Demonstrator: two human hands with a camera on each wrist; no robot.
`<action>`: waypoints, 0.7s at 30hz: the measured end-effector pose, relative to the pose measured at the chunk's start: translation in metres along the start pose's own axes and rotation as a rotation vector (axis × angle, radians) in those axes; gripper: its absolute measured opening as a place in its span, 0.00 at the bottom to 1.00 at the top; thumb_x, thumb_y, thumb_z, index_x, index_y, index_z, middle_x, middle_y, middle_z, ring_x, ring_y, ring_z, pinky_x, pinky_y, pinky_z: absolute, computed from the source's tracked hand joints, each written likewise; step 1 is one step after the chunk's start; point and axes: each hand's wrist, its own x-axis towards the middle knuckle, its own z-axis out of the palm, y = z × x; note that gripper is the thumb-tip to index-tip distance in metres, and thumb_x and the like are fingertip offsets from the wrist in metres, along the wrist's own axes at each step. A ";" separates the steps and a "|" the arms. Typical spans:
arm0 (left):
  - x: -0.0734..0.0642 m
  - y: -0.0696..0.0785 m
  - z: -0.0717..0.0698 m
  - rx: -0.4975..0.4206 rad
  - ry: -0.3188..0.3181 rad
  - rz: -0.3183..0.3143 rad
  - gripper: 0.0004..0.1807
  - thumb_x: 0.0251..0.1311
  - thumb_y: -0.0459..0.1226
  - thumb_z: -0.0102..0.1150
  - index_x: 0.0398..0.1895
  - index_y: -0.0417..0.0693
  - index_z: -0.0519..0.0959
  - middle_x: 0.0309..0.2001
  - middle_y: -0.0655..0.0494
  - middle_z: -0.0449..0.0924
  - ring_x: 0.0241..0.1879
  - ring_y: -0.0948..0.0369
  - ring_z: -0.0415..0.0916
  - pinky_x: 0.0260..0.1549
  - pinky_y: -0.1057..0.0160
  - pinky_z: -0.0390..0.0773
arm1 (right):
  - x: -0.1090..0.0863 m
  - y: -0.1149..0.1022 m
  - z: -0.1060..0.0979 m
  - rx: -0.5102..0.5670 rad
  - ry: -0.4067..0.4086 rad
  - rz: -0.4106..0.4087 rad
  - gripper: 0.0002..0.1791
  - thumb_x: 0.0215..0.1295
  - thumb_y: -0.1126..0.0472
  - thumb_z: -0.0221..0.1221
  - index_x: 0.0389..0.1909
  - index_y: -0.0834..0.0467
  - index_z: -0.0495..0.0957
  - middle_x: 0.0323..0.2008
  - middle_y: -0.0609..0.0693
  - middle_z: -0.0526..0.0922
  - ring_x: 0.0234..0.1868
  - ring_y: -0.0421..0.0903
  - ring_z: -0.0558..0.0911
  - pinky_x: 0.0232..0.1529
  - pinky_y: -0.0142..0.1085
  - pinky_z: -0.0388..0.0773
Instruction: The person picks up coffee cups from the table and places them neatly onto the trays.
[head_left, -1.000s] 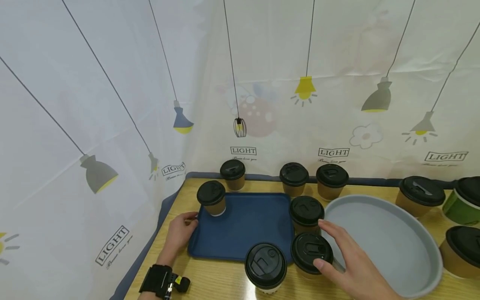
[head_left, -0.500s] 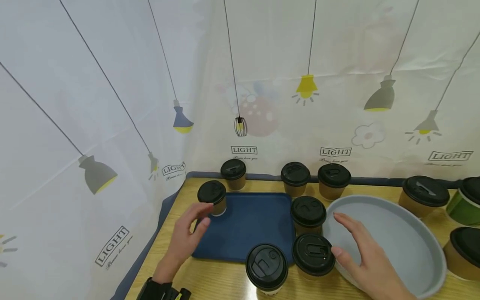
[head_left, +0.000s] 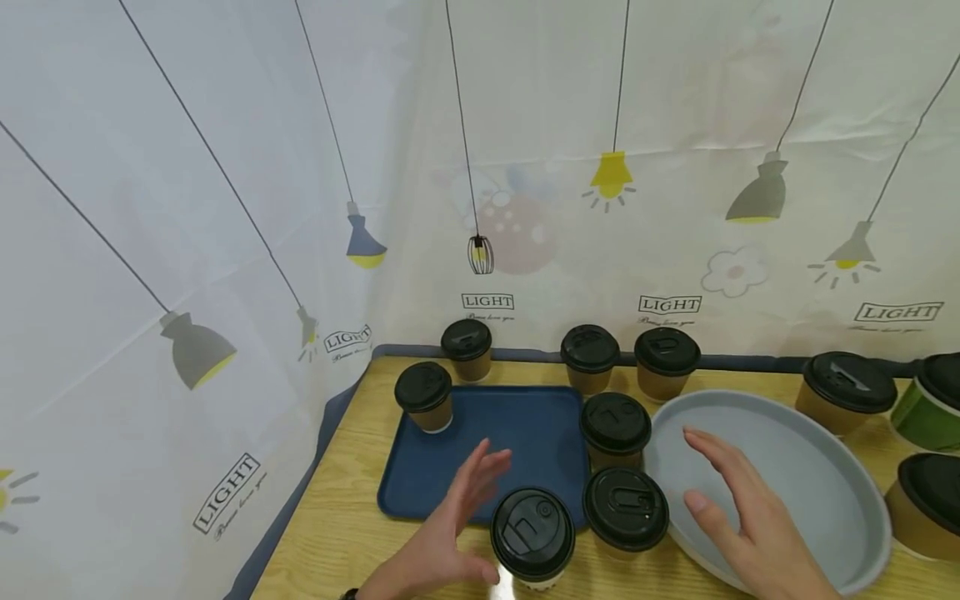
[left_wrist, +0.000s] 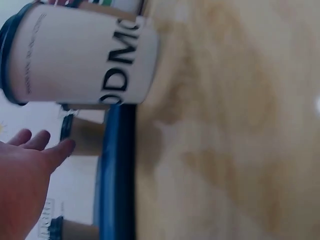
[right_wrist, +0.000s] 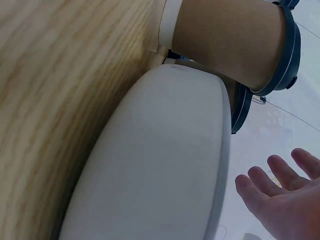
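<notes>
In the head view my left hand [head_left: 457, 529], thumb spread from straight fingers, is just left of a white paper coffee cup [head_left: 534, 533] with a black lid. Dark lettering runs round that cup [left_wrist: 75, 57] in the left wrist view. My right hand [head_left: 753, 521] hovers over the left part of a round grey tray [head_left: 757, 450], fingers loosely extended and holding nothing. Left of it stands a brown lidded coffee cup [head_left: 626, 510], with another brown cup [head_left: 615, 425] behind. A blue rectangular tray [head_left: 517, 433] bears one brown cup [head_left: 423, 397] at its back left corner.
Brown lidded cups stand along the back, including one at the left [head_left: 467, 348] and one near the middle [head_left: 590, 358]. At the far right are a green cup [head_left: 930, 412] and more brown cups. A lamp-printed cloth [head_left: 570, 233] hangs behind the wooden table [head_left: 322, 533].
My left hand has let go of the blue tray's left edge and moved right and nearer, to the white cup. My right hand has drawn rightward, away from the brown cup's lid.
</notes>
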 end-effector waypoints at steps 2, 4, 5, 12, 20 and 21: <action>0.000 -0.005 0.007 -0.052 -0.006 -0.026 0.61 0.66 0.54 0.67 0.85 0.57 0.31 0.82 0.35 0.41 0.81 0.49 0.46 0.74 0.56 0.59 | -0.001 0.000 -0.001 -0.005 -0.008 0.010 0.36 0.76 0.60 0.59 0.80 0.37 0.59 0.72 0.48 0.68 0.67 0.35 0.66 0.56 0.18 0.56; 0.000 -0.009 0.012 -0.099 -0.024 -0.063 0.62 0.65 0.54 0.67 0.85 0.58 0.30 0.81 0.33 0.40 0.81 0.50 0.46 0.73 0.59 0.60 | -0.001 -0.001 -0.001 -0.005 -0.013 0.018 0.36 0.76 0.60 0.59 0.80 0.37 0.59 0.72 0.48 0.68 0.67 0.37 0.67 0.56 0.20 0.58; 0.000 -0.010 0.014 -0.123 -0.035 -0.086 0.62 0.65 0.54 0.67 0.85 0.58 0.29 0.81 0.32 0.39 0.81 0.51 0.46 0.73 0.58 0.61 | 0.000 -0.001 -0.001 -0.005 -0.016 0.021 0.36 0.76 0.59 0.59 0.80 0.36 0.58 0.73 0.48 0.68 0.67 0.39 0.68 0.56 0.20 0.58; -0.001 -0.017 0.022 -0.238 -0.052 -0.356 0.65 0.61 0.55 0.71 0.85 0.49 0.32 0.80 0.44 0.50 0.75 0.59 0.60 0.69 0.57 0.68 | 0.000 -0.001 -0.001 0.010 -0.014 0.003 0.37 0.76 0.60 0.59 0.80 0.37 0.58 0.73 0.49 0.68 0.66 0.36 0.67 0.57 0.16 0.56; 0.001 -0.030 0.032 -0.224 -0.013 -0.341 0.56 0.61 0.41 0.75 0.81 0.44 0.45 0.75 0.45 0.55 0.71 0.57 0.64 0.67 0.57 0.71 | 0.000 0.002 0.002 0.025 -0.003 0.004 0.37 0.76 0.61 0.59 0.80 0.38 0.58 0.72 0.49 0.68 0.66 0.33 0.66 0.57 0.14 0.54; 0.001 -0.031 0.033 -0.213 -0.009 -0.338 0.54 0.60 0.41 0.75 0.81 0.45 0.47 0.74 0.46 0.55 0.71 0.57 0.64 0.67 0.56 0.71 | 0.000 0.002 0.002 0.028 0.000 -0.001 0.37 0.76 0.62 0.59 0.80 0.38 0.58 0.72 0.49 0.68 0.66 0.35 0.67 0.58 0.14 0.54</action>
